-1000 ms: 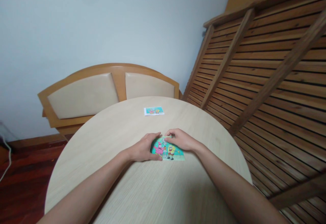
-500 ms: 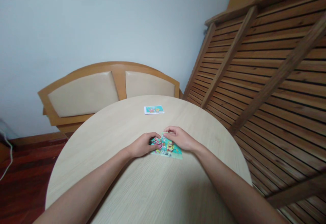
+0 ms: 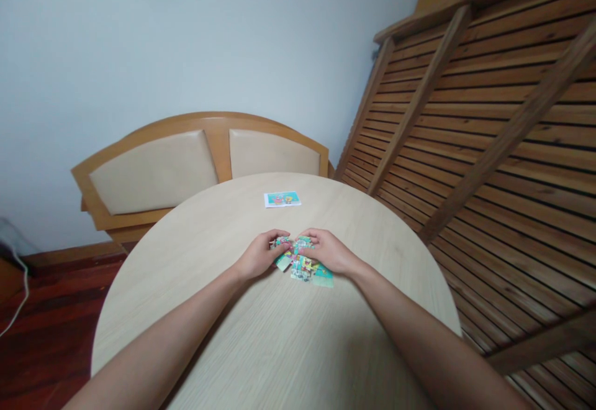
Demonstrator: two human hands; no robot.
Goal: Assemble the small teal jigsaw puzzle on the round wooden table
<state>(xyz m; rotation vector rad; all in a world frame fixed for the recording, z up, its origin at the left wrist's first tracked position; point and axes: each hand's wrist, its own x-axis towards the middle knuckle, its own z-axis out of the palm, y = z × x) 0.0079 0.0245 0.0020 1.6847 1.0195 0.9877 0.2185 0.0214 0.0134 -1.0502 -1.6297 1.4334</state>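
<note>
A small cartoon jigsaw puzzle [image 3: 303, 266] lies broken into loose teal pieces in the middle of the round light-wood table [image 3: 261, 348]. My left hand [image 3: 259, 255] is curled over the pieces on the left, fingers pinched on some of them. My right hand [image 3: 326, 252] presses on the pieces from the right, its fingers bent and closed on them. The fingertips of both hands meet above the heap. Part of the puzzle is hidden under my fingers.
A small printed picture card [image 3: 282, 199] lies at the table's far side. Behind the table stands a wooden bench back with two beige pads [image 3: 205, 161]. A slatted wooden frame [image 3: 488, 124] leans at the right. Dark wood floor [image 3: 41, 298] shows at the left.
The puzzle was a flat whole picture one second ago. Both hands have pushed inward and crumpled it, and it now lies in separated pieces between my fingers.
</note>
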